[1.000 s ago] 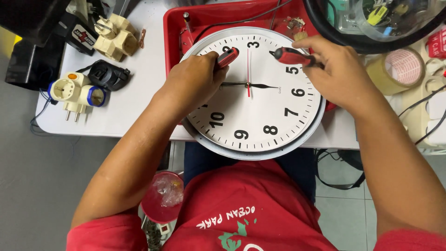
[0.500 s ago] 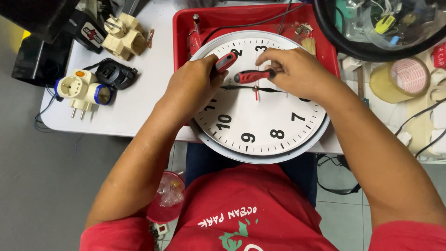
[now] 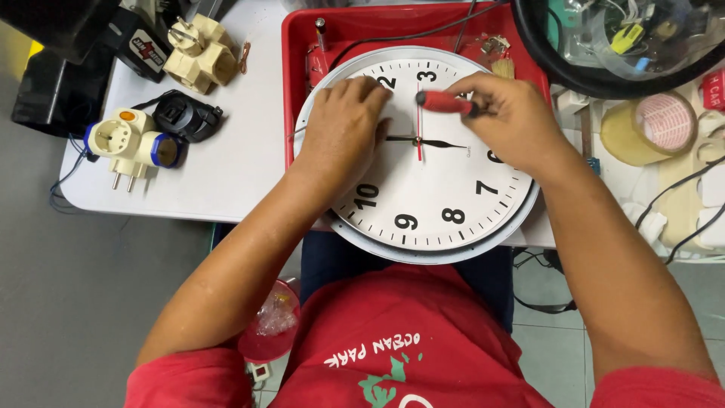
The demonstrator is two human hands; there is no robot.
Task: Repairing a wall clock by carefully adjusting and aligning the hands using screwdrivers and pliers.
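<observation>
A round white wall clock [image 3: 445, 204] with black numerals lies face up, partly in a red tray [image 3: 291, 75] and partly over the table's near edge. My left hand [image 3: 343, 125] rests palm down on the clock's upper left, fingers curled; whatever is under them is hidden. My right hand [image 3: 513, 113] grips a red-handled screwdriver [image 3: 442, 101] held sideways just above the centre, where the black hands and the red second hand meet.
On the white table [image 3: 226, 166] to the left lie a white-and-blue plug adapter [image 3: 128, 140], a black adapter [image 3: 185, 117] and a beige multi-plug [image 3: 200, 49]. At the right are a tape roll [image 3: 649, 125], a black-rimmed round lens [image 3: 604, 45] and cables. A red cup [image 3: 272, 325] sits below the table.
My right hand has kept the screwdriver over the clock's middle, its handle now pointing left. The red tool seen in my left hand earlier no longer shows. The view has shifted slightly.
</observation>
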